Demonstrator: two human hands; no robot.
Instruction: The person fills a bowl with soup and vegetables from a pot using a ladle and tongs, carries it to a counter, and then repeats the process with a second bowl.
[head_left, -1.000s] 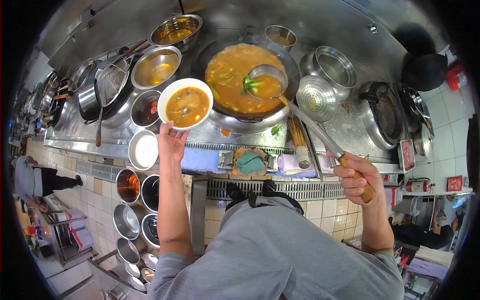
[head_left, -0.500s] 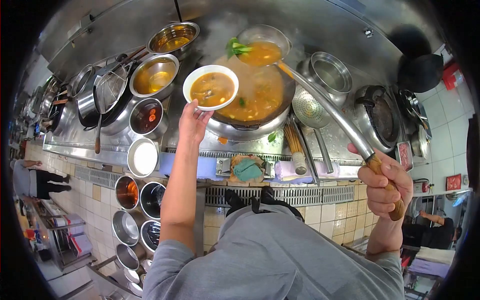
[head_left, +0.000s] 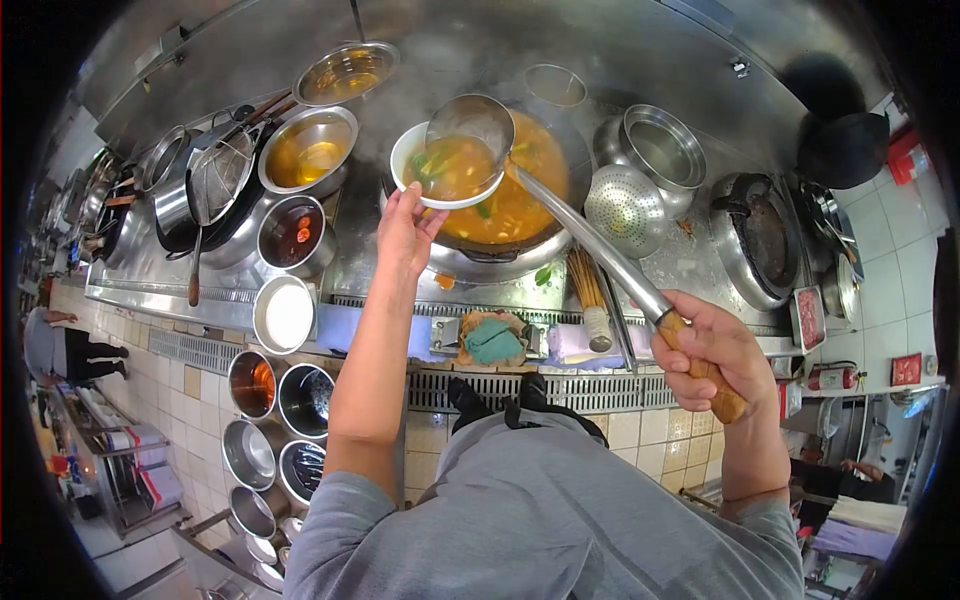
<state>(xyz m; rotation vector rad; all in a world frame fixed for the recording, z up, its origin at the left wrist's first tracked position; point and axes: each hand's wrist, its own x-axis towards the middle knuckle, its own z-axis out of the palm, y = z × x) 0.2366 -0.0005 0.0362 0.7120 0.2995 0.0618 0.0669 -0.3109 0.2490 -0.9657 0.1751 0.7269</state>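
Observation:
My left hand (head_left: pixel 405 225) grips the rim and side of a white bowl (head_left: pixel 402 165) above the near left part of the wok. Orange-brown soup with green leaves fills the bowl. Wrapped round the wooden handle of a long metal ladle (head_left: pixel 590 235) is my right hand (head_left: pixel 718 355). The ladle's head is tipped over the bowl, its contents partly hidden by the metal. Beneath them the wok (head_left: pixel 490 256) holds more of the same steaming soup (head_left: pixel 535 205), with pale pieces and greens in it.
Metal pots of yellow liquid (head_left: pixel 312 160) and dark red sauce (head_left: pixel 297 232) stand left of the wok. To the right are a perforated skimmer (head_left: pixel 625 212), a bamboo brush (head_left: pixel 592 305) and another pot (head_left: pixel 664 145). A green cloth (head_left: pixel 494 341) lies at the front edge. Other people are in the background.
The ladle has moved left and down from above the wok to over the bowl, tipping its soup and greens in. The bowl has shifted slightly right, and my right hand has moved left.

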